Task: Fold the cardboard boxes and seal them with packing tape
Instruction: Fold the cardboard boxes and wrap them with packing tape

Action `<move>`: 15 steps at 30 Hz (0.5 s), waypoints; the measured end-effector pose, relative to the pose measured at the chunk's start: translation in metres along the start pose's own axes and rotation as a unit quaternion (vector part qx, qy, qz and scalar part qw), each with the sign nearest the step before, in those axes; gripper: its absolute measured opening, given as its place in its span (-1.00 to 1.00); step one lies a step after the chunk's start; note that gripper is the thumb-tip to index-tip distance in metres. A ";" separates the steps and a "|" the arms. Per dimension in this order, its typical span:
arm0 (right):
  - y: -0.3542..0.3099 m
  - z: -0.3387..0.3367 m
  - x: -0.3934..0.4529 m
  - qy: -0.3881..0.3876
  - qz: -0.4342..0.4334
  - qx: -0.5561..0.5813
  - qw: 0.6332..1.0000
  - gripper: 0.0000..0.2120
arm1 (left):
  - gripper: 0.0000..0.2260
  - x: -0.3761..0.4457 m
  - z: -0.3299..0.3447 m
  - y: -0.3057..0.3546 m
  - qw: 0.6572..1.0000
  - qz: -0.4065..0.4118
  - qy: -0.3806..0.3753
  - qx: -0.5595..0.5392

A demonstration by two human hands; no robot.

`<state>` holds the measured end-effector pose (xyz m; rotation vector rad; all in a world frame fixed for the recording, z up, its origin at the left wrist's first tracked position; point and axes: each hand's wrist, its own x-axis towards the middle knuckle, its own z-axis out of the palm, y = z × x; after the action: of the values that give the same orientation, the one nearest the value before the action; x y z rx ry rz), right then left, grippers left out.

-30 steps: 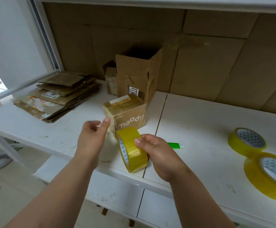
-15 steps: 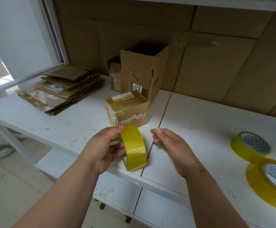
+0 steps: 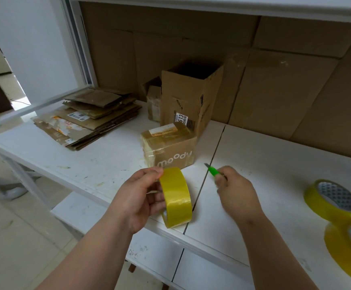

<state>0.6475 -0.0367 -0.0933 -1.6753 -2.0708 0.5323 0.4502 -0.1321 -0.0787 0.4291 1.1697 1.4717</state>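
Currently: tape roll in left hand, green cutter in right

White table (image 3: 99, 164) carries everything; a seam between two tabletop panels runs front to back near the hands. Brown cardboard sheets (image 3: 296, 84) line the wall behind it.

Flattened box stack (image 3: 90, 116) lies at the left rear, long axis running left to right; white shipping labels on it are too small to read.

Tall open box (image 3: 189, 99) stands upright at the rear, mouth up, long axis vertical. Barcode label on its front reads "613". A small taped carton (image 3: 153, 101) sits just beside it on the left.

Sealed box (image 3: 168, 147) rests in front of the tall box, touching or nearly touching it, wrapped in clear tape. White print on the near face reads "moody", upside down from this view. Top label not legible.

Two spare tape rolls (image 3: 333, 199) lie flat at the right, overlapping.

Left hand (image 3: 139, 197) grips the yellow tape roll (image 3: 176, 197), held on edge above the table's front, core axis pointing left to right.

Right hand (image 3: 235, 191) is curled around a green cutter (image 3: 213, 170), blade tip pointing up-left toward the sealed box.
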 end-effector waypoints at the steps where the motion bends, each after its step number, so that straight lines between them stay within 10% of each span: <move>1: -0.010 -0.006 0.000 0.003 -0.025 0.066 0.997 -0.84 | -0.86 0.000 0.000 0.000 1.000 0.001 -0.002 -0.004; 15: -0.107 -0.031 0.027 -0.122 -0.184 -0.151 0.964 -0.67 | -0.79 0.003 -0.001 -0.008 0.998 0.031 0.032 0.049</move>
<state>0.5722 -0.0305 -0.0078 -1.3727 -2.6801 0.3228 0.4527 -0.1304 -0.0865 0.4933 1.2937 1.4943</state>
